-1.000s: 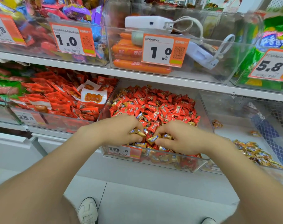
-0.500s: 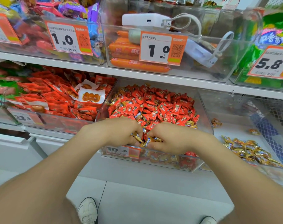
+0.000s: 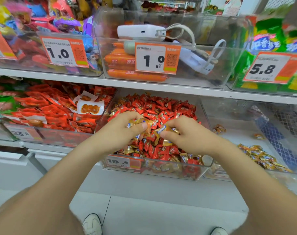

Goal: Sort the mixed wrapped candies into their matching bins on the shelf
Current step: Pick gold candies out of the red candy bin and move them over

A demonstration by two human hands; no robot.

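Observation:
A clear middle bin (image 3: 208, 164) on the lower shelf holds many red wrapped candies (image 3: 163, 107) mixed with gold ones near its front. My left hand (image 3: 120, 131) hovers over the front of this bin and grips a bunch of gold candies (image 3: 138, 122). My right hand (image 3: 183, 133), close beside it, pinches more gold candies (image 3: 163, 129). The clear bin (image 3: 286, 172) to the right holds a small heap of gold candies (image 3: 261, 156) at its front and a few loose ones farther back.
A bin of red snack packets (image 3: 56, 107) stands to the left. The upper shelf carries bins with sausages (image 3: 120, 60), a white power bank (image 3: 141, 32) with cable, and green bags (image 3: 271, 39). Orange price tags hang on the bin fronts. My shoes show on the floor below.
Both hands have risen a little out of the candy pile, each with gold candies in its fingers. The camera has tilted slightly.

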